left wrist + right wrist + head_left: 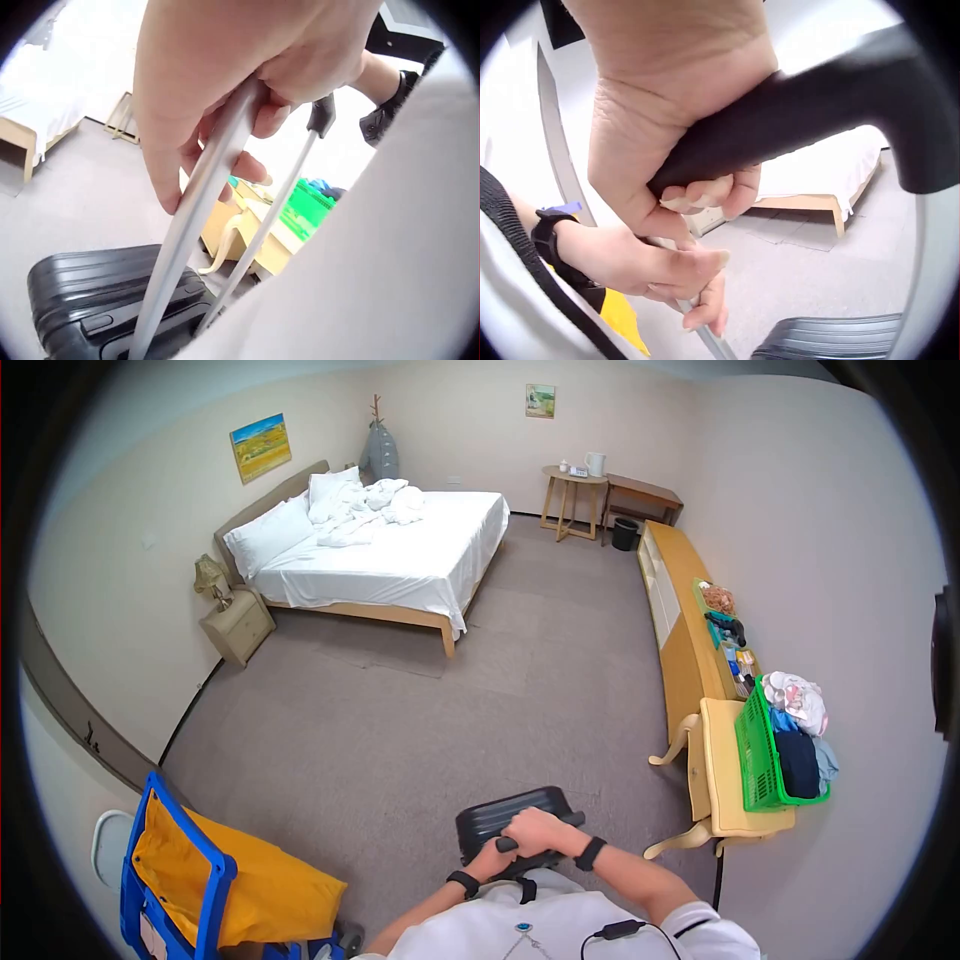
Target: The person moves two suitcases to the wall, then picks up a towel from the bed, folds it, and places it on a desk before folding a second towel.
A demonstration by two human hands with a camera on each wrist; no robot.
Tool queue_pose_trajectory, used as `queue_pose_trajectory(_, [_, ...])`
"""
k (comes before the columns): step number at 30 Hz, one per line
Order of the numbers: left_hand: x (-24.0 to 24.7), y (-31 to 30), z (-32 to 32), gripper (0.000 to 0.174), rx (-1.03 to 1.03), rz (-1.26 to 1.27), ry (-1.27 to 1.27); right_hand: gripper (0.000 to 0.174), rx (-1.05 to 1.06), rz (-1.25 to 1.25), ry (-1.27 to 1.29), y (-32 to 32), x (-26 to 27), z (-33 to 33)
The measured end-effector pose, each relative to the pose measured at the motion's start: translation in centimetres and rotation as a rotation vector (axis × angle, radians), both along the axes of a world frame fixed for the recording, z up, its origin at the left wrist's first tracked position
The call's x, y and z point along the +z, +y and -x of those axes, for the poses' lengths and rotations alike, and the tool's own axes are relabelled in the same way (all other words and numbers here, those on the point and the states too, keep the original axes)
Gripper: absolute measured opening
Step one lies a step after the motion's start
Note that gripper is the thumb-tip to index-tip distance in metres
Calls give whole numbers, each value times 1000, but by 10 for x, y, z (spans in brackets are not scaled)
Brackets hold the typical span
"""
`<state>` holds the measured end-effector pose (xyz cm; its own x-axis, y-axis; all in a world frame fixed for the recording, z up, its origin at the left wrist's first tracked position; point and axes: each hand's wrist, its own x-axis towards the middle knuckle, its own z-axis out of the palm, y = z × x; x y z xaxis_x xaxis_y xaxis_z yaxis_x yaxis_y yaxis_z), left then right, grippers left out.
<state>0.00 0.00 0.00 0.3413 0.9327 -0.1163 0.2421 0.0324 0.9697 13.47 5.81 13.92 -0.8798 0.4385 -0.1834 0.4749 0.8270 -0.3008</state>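
A black ribbed suitcase [487,822] stands close in front of the person, its telescopic handle pulled out. The right hand [541,830] grips the black crossbar [735,139] at the top, fingers wrapped beneath it. Lower down, the left hand [489,861] holds one silver handle rod [199,199], with fingertips showing on both sides of it. The second silver rod [259,236] runs free beside it. In the right wrist view the left hand [660,270] is just below the right one.
A blue-framed cart with a yellow bag [250,870] stands at the near left. To the right are a cream table [722,760] with a green laundry basket [758,755] and a long wooden cabinet [685,620]. The bed [420,560] and nightstand [238,628] lie ahead on the left.
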Motion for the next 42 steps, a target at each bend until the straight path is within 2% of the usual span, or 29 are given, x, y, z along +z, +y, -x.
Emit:
queue_pose_trajectory(2, [8,5,3,12,37,-6,-17,19,111,-42,40,14,-2,7])
queue_pose_trajectory(3, [11,22,5,12,91,-36,-28,19,173,-79,56,35,0,14])
queue_pose_trajectory(7, [20,26,33,15,324,-49,-31,22,405,-150,133,69,-9,55])
queue_pose_trajectory(11, [24,52,57,15,266,65,-88,27,646,-189,232,112,-11,81])
queue_pose_trajectory(12, [40,55,63,15,221,39,-93,28,675,-226,227,122,-13,87])
queue_pose_trajectory(13, [57,59,72,17,184,9,-89,28,658,-255,245,129,-17,90])
queue_pose_trajectory(14, [85,61,78,24,162,117,-169,28,647,-280,264,133,-12,91])
queue_pose_trajectory(17, [99,80,81,34,70,116,-339,26,624,-339,312,148,-7,90])
queue_pose_trajectory(19, [110,100,70,41,205,4,-301,26,603,-432,260,165,-11,92])
queue_pose_trajectory(21, [85,132,67,42,251,201,-343,24,533,-523,290,179,-11,93])
queue_pose_trajectory(25, [101,164,59,38,371,246,-537,27,352,-609,293,207,-3,99])
queue_pose_trajectory(26, [96,171,65,36,360,262,-581,36,238,-602,261,217,-10,101])
queue_pose_trajectory(27, [93,178,67,34,344,273,-625,39,80,-540,305,226,-10,102])
queue_pose_trajectory(29, [104,192,65,23,492,258,-631,47,-233,-414,376,248,-8,99])
queue_pose_trajectory(30, [107,201,68,22,556,277,-610,44,-400,-243,498,260,-20,96])
queue_pose_trajectory(33, [101,228,66,17,702,301,-553,36,-756,871,546,287,-79,81])
queue_pose_trajectory(35, [97,243,62,16,765,284,-518,34,-693,1502,664,271,-105,70])
queue_pose_trajectory(37, [94,253,63,15,814,242,-488,39,-745,1603,556,241,-106,68])
queue_pose_trajectory(40, [108,268,69,18,882,230,-514,51,-436,1714,391,238,-80,66])
queue_pose_trajectory(42, [104,291,82,21,946,239,-483,57,-200,1390,421,251,-69,80])
